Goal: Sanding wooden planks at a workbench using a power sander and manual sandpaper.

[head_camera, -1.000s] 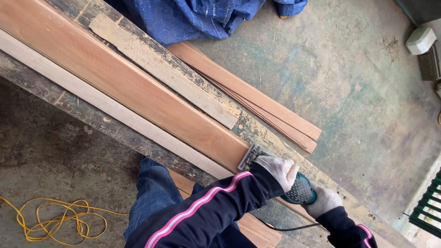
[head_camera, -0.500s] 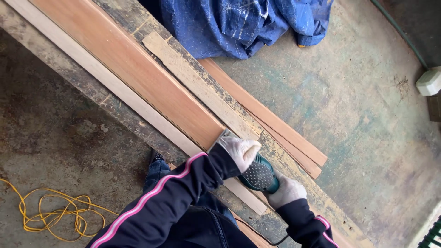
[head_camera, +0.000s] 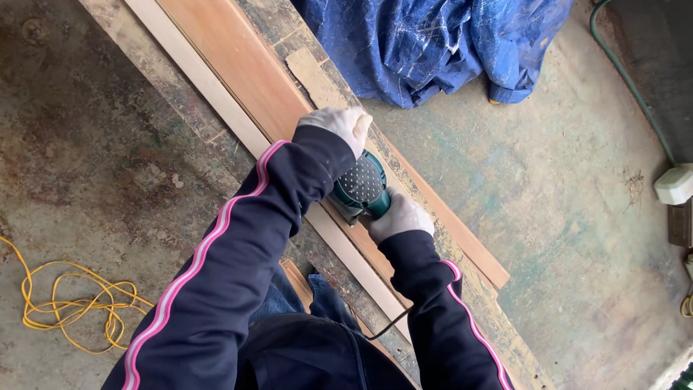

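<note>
A green electric sander rests on a long reddish-brown plank that runs diagonally across a worn workbench. My left hand, in a white glove, presses on the sander's front end. Behind it, my right hand, gloved too, grips the sander's rear handle. A pale narrow strip lies along the plank's near edge. The sander's base is hidden under my hands. Its black cord trails back past my right sleeve.
A crumpled blue tarp lies on the concrete floor beyond the bench. More planks lie on the floor at the far side. A yellow cord is coiled at the left. A white box and a green hose are at the right.
Both hands have pushed the sander up along the plank, away from its near end. The view has shifted with them, so the tarp now sits nearer the middle.
</note>
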